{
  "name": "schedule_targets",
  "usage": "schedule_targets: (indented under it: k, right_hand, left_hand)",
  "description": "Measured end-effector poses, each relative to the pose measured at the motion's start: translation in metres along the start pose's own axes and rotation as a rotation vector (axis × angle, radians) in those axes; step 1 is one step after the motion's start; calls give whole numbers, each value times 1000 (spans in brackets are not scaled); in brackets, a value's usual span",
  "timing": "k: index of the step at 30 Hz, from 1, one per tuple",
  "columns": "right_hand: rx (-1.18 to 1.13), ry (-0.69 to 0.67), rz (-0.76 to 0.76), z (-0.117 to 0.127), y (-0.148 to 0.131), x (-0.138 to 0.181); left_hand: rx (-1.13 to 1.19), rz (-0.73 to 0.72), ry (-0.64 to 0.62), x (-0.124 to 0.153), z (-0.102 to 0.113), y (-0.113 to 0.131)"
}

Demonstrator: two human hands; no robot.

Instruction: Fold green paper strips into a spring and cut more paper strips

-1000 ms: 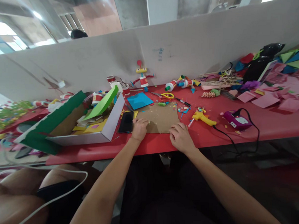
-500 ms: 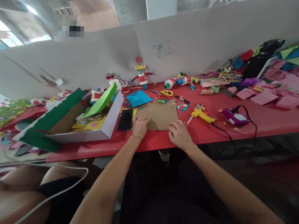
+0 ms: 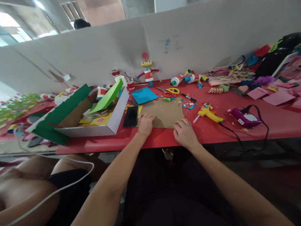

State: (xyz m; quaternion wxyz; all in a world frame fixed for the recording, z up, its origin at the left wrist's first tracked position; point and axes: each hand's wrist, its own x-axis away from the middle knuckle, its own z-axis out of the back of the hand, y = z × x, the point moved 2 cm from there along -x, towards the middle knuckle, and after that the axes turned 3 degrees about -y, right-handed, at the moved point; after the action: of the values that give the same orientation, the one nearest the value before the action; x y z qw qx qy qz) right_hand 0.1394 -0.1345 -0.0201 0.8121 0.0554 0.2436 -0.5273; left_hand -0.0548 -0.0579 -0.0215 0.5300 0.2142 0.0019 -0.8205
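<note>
A brown cardboard sheet (image 3: pixel 165 114) lies flat on the red table (image 3: pixel 275 125) near its front edge, dotted with small paper scraps. My left hand (image 3: pixel 145 124) rests on the sheet's near left corner, fingers curled down onto it. My right hand (image 3: pixel 184 133) lies at the near right corner, fingers bent, partly on the table. Neither hand lifts anything. A black phone (image 3: pixel 131 116) lies just left of my left hand. A yellow glue gun (image 3: pixel 209 114) lies to the right of the sheet.
An open white box (image 3: pixel 110 126) with a green lid and paper scraps stands at the left. A blue paper square (image 3: pixel 144 95), yellow scissors (image 3: pixel 172 90), a paper robot figure (image 3: pixel 147 70), a purple device (image 3: pixel 245 118) with black cord and pink papers (image 3: pixel 278 97) lie around. A grey partition (image 3: pixel 204 39) backs the table.
The camera view has shifted slightly, so everything sits a little higher and further right in the picture. Both hands stay at the near corners of the cardboard sheet.
</note>
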Motion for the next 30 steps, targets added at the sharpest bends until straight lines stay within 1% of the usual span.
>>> schedule_targets:
  k: [16,30]
  right_hand:
    - [21,-32,23,0,-3,-2]
    - [72,-30,73,-1,-6,-2]
  left_hand:
    - [-16,-10,32,3,3,4]
    - [-21,2,12,3,5,7]
